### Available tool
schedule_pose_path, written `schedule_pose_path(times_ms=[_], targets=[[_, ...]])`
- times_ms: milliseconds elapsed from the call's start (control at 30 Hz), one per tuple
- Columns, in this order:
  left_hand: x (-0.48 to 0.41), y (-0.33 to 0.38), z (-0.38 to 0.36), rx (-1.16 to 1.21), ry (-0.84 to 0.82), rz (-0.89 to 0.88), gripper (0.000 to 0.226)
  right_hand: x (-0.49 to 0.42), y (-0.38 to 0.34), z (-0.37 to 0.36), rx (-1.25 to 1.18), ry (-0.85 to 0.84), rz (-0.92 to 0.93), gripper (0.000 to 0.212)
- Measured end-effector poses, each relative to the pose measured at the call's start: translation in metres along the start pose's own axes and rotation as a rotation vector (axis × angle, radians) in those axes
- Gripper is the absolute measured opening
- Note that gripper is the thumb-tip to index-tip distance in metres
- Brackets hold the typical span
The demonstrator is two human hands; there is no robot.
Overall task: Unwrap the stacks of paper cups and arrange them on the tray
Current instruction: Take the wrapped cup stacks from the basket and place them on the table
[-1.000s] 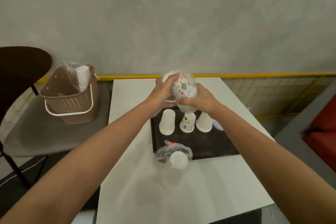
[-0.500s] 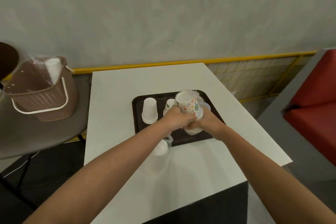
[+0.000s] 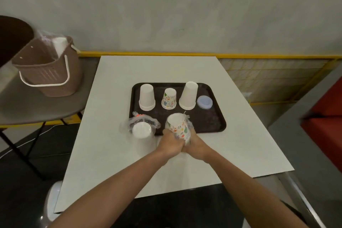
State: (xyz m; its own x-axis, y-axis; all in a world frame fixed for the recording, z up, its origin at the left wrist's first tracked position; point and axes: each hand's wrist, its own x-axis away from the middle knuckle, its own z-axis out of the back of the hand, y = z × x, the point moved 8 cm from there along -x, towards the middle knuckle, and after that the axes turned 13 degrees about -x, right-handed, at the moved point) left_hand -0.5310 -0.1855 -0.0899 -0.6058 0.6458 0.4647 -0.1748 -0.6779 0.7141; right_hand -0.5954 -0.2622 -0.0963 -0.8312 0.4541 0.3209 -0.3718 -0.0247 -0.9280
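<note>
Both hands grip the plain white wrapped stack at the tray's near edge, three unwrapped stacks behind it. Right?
No. The head view shows the left hand and right hand gripping the patterned wrapped stack, not a plain white one.

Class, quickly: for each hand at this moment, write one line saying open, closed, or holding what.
Left hand: closed round the wrapped printed cup stack, gripping its left side.
Right hand: closed round the same stack, gripping its right side.
</note>
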Motion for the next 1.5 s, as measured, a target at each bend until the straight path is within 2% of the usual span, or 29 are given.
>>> schedule_pose_path(times_ms=[67, 167, 267, 367, 467, 567, 700, 1000, 1067, 1200, 1367, 1500], targets=[[0.001, -0.011, -0.003, 0.009, 0.042, -0.005, 0.062, -0.006, 0.013, -0.004, 0.077, 0.032, -0.005, 0.094], [-0.005, -0.025, -0.009, -0.002, 0.082, 0.009, 0.059, -0.011, 0.015, -0.009, 0.214, 0.059, -0.027, 0.099], [-0.010, -0.034, -0.011, -0.001, 0.109, 0.005, 0.062, -0.017, 0.019, -0.010, 0.326, 0.057, -0.064, 0.095], [-0.016, -0.040, -0.013, -0.003, 0.134, -0.032, 0.069, -0.019, 0.024, -0.010, 0.246, 0.068, -0.068, 0.085], [-0.017, -0.044, -0.012, -0.035, 0.141, -0.022, 0.071, -0.021, 0.027, -0.010, 0.169, 0.070, -0.054, 0.066], [-0.017, -0.045, -0.011, -0.080, 0.148, -0.016, 0.070, -0.021, 0.029, -0.010, 0.186, 0.084, -0.069, 0.056], [-0.018, -0.045, -0.014, -0.103, 0.149, -0.022, 0.061, -0.021, 0.035, -0.011, 0.224, 0.069, -0.114, 0.051], [-0.015, -0.042, -0.014, -0.097, 0.140, -0.050, 0.070, -0.012, 0.033, -0.005, 0.205, 0.033, -0.156, 0.044], [-0.013, -0.042, -0.013, -0.091, 0.146, -0.045, 0.070, -0.011, 0.032, -0.002, 0.159, 0.044, -0.159, 0.047], [-0.011, -0.041, -0.008, -0.084, 0.171, -0.040, 0.076, -0.008, 0.026, 0.008, 0.105, 0.063, -0.154, 0.069], [-0.005, -0.028, 0.006, -0.100, 0.178, -0.082, 0.087, -0.012, 0.015, 0.019, 0.191, 0.092, -0.185, 0.102], [0.006, -0.011, 0.023, -0.223, 0.179, -0.072, 0.079, -0.014, -0.010, 0.022, 0.230, 0.035, -0.124, 0.103]])
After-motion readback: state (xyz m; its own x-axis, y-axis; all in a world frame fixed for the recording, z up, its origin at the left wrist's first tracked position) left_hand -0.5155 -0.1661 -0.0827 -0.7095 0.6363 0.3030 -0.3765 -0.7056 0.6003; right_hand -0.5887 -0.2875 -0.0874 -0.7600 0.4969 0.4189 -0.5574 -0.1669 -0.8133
